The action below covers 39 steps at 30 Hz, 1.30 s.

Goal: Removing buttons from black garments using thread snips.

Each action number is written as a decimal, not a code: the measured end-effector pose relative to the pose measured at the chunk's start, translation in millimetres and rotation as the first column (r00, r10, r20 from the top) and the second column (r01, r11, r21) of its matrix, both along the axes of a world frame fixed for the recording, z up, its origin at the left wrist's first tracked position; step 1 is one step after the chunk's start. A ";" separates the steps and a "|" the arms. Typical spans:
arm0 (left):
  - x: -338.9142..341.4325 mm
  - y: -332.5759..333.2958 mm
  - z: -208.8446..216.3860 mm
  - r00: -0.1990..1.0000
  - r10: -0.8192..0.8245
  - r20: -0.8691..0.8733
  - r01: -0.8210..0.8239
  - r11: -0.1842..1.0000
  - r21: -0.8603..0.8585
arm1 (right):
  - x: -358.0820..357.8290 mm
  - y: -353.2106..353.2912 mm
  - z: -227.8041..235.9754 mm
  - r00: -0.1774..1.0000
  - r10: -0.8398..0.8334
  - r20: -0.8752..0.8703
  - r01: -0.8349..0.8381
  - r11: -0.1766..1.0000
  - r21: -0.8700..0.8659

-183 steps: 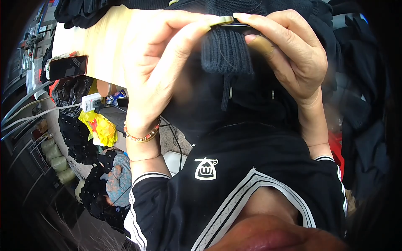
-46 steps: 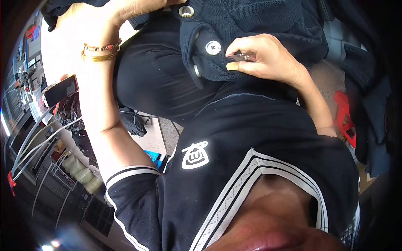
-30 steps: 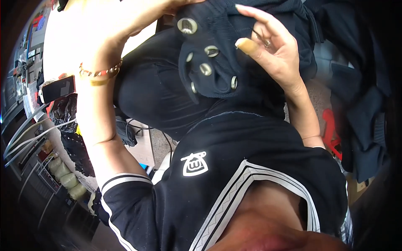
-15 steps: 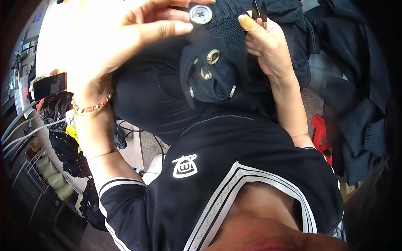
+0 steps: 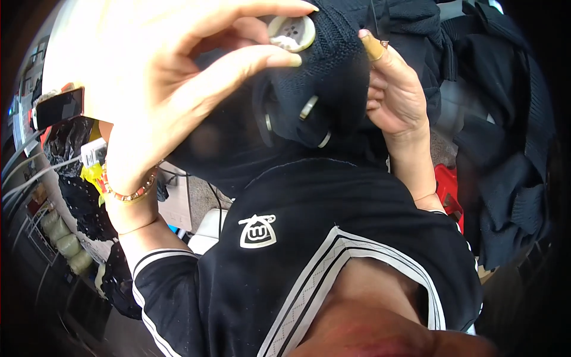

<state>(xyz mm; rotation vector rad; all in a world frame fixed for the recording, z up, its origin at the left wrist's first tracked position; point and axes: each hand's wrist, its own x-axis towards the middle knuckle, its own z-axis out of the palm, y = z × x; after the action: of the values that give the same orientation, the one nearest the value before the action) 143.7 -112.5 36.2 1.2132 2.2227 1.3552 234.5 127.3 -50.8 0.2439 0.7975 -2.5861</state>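
Between two bare hands, at the far middle over the lap, a dark knit garment [image 5: 342, 44] is raised. The left hand [image 5: 178, 71] appears to grasp it at a button [image 5: 291, 33], thumb and forefinger bracketing the rim, seemingly to tip the button's face toward the eye; where the fingertips press is hidden. To the right, the right hand [image 5: 395, 86] is curled around dark snips [image 5: 384, 22], blades to the far side, likely to keep the points away from the wearer; whether its fingers also touch the knit cannot be told. A tan wrap [image 5: 373, 47] covers its thumb tip, perhaps as a guard.

The garment is blue-black and ribbed along the raised part, its nearer folds soft and blurred. The bracketed button shows a cream rim, a greyish centre and small dark holes; more buttons [image 5: 308, 108] show edge-on, nearer.
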 end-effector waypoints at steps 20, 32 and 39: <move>49.4 -36.8 -22.3 0.875 0.329 -0.356 -0.325 0.943 0.072 | -10.4 -27.5 3.3 0.989 0.143 0.040 -0.147 0.982 0.122; 69.8 -39.2 -49.9 0.698 0.656 0.286 -0.716 0.632 0.297 | -9.3 -25.6 42.9 0.651 0.299 -0.698 0.600 0.362 0.714; 68.7 -23.6 -50.4 0.729 0.629 0.271 -0.684 0.650 0.332 | -10.1 -17.9 57.4 0.483 0.538 -0.691 0.718 0.208 0.664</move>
<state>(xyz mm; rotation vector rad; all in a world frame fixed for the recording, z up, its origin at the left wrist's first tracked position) 212.4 -136.1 -14.2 0.3280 2.4587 2.1949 224.4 109.4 6.6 -0.9097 2.9501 -1.5004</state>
